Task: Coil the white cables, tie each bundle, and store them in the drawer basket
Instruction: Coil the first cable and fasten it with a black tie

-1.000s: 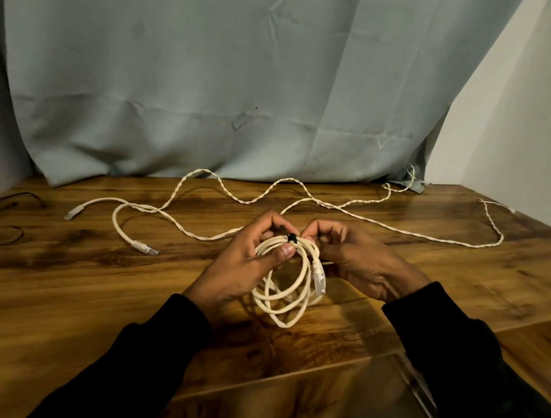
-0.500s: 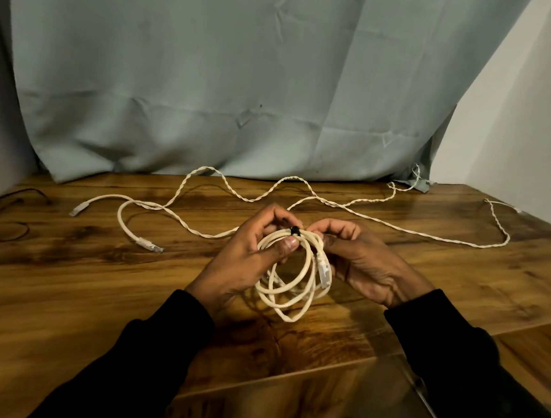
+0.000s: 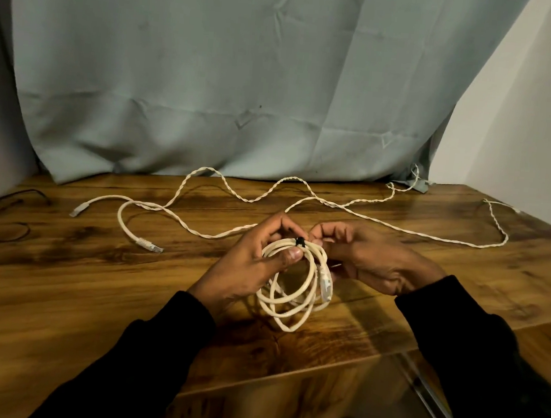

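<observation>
Meanwhile both hands (image 3: 299, 264) pinch the coiled cable (image 3: 294, 287) (black tie (image 3: 299, 242) on top), loose twisted cable (image 3: 350, 208) sprawling behind.

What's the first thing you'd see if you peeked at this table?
First, two hands in the middle of the wooden table: the left hand grips a coiled white cable while the right hand pinches at the small black tie on top. Behind them a long twisted white cable snakes loosely across the table, in front of a pale curtain.

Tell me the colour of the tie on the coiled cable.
Black tie around the white coiled cable; head view.
</observation>
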